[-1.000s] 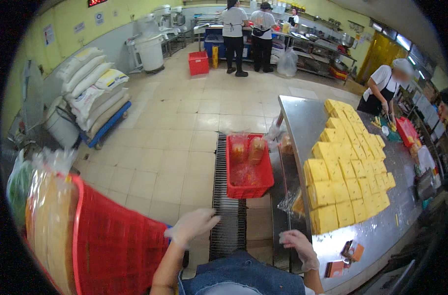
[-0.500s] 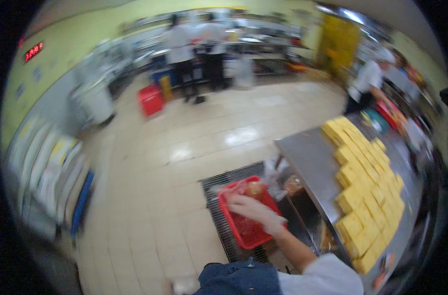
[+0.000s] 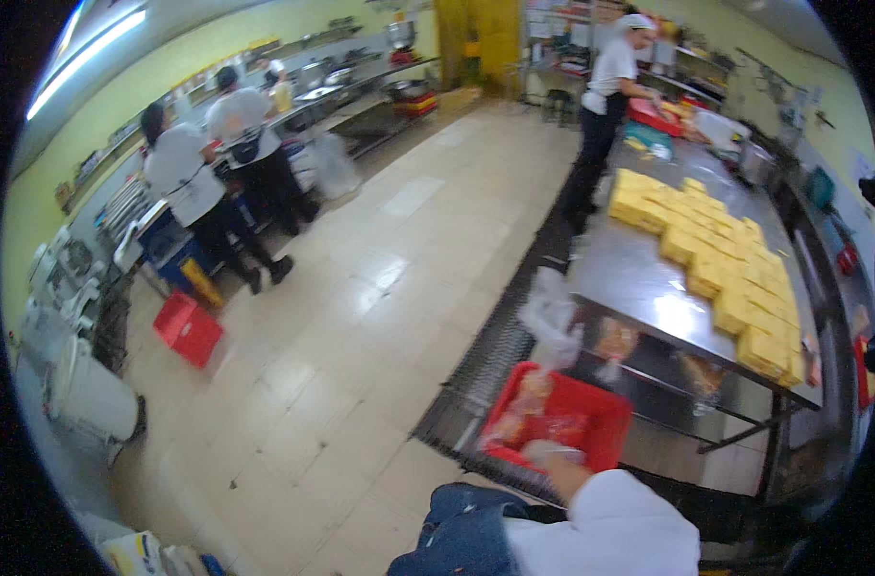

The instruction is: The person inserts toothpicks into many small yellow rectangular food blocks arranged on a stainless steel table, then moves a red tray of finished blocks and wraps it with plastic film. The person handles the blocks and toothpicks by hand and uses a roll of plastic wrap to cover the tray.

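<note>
A clear plastic glove covers my right hand (image 3: 553, 452), which reaches down into the near end of a red plastic crate (image 3: 610, 415). Its fingers are blurred and partly hidden, so whether they hold anything does not show. Along the crate's left inside lie orange-pink items in clear plastic (image 3: 531, 396), too blurred to name. The crate is low down, next to a steel table (image 3: 610, 272). My left hand is out of view.
Several yellow blocks (image 3: 716, 252) cover the tabletop. A white plastic bag (image 3: 550, 317) hangs by the table's corner, above a floor grate (image 3: 466, 408). One person (image 3: 610, 86) works at the table's far end; two others (image 3: 193, 182) stand at the left counter near a red bin (image 3: 188, 329).
The view has swung to the right. My right hand, stretched flat over the crate before, is now lower inside its near end. A blurred shape at the lower edge has left the view.
</note>
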`<control>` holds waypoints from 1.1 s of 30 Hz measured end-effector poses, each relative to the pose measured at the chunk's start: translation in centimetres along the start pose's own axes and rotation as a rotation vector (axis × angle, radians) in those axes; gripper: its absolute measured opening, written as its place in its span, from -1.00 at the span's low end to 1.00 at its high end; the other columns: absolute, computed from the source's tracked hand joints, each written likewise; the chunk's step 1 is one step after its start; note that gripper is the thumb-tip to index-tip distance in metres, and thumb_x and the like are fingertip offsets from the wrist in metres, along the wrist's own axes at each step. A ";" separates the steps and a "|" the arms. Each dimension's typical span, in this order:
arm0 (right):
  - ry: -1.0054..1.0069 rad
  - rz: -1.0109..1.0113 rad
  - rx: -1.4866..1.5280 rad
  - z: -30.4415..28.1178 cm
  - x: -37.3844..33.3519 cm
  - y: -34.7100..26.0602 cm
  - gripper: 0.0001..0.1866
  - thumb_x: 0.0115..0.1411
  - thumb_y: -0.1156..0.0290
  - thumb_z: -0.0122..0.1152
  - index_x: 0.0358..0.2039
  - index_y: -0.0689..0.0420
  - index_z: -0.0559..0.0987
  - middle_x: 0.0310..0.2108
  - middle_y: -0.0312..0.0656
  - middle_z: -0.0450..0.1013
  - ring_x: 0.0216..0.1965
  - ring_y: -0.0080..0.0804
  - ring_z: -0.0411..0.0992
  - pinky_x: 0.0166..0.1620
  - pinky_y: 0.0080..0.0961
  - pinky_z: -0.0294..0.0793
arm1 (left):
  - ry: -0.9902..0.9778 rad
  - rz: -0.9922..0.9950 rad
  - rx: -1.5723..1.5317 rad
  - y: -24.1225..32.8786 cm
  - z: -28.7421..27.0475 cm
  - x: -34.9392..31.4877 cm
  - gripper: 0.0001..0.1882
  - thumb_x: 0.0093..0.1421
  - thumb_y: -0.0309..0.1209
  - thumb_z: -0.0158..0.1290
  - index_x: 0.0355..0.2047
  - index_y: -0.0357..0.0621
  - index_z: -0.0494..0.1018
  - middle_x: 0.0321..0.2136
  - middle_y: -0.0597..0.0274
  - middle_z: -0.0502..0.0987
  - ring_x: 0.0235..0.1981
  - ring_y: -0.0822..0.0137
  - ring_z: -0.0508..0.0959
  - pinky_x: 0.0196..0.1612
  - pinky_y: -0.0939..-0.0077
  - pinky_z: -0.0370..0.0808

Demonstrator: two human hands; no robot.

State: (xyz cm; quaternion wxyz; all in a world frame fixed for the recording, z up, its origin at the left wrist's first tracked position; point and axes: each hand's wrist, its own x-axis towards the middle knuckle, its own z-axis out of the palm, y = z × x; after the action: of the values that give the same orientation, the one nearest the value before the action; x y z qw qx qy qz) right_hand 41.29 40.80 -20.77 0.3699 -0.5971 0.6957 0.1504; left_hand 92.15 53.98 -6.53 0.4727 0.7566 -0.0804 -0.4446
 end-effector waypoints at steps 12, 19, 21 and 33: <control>-0.126 0.018 0.754 -9.8 16.1 -37.0 -0.81 0.02 0.30 -0.04 -0.64 0.07 0.44 -0.66 -0.27 0.35 -0.65 -0.43 0.29 -0.56 -0.45 0.24 | -0.021 0.089 0.352 10.5 -12.8 29.9 -0.74 0.14 -0.15 -0.07 -0.45 -0.07 0.41 -0.53 0.39 0.37 -0.48 0.49 0.31 -0.38 0.57 0.27; -0.290 -0.953 0.476 -21.6 25.1 -88.5 -0.64 0.11 0.18 0.04 -0.20 0.19 0.48 -0.46 -0.29 0.42 -0.42 -0.53 0.36 -0.33 -0.54 0.34 | 0.239 -0.705 -0.213 -2.5 -17.5 34.3 -0.71 0.09 -0.23 -0.08 -0.30 -0.15 0.46 -0.45 0.27 0.45 -0.42 0.40 0.38 -0.31 0.42 0.35; -0.327 -0.938 0.609 -21.6 25.9 -96.7 -0.63 0.13 0.15 0.06 -0.18 0.15 0.47 -0.44 -0.32 0.41 -0.42 -0.57 0.35 -0.33 -0.58 0.34 | 0.298 -0.731 -0.269 -0.6 -19.4 39.4 -0.72 0.08 -0.26 -0.08 -0.31 -0.18 0.47 -0.44 0.25 0.47 -0.41 0.38 0.39 -0.31 0.39 0.36; -0.448 -0.595 0.133 -23.1 48.8 -125.4 -0.45 0.05 0.04 0.15 -0.06 0.16 0.39 -0.28 -0.23 0.43 -0.25 -0.44 0.39 -0.22 -0.47 0.38 | 0.148 0.347 -0.235 53.3 -27.6 84.4 -0.43 0.22 -0.07 -0.13 0.08 -0.26 0.24 0.04 0.12 0.32 0.09 0.33 0.27 0.14 0.42 0.14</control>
State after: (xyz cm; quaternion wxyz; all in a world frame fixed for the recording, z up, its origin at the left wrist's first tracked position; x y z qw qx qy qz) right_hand 151.08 -39.67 -9.73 0.5785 -0.7000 0.4018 0.1177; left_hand 178.69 -2.84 -10.58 0.6316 0.7017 -0.1222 -0.3060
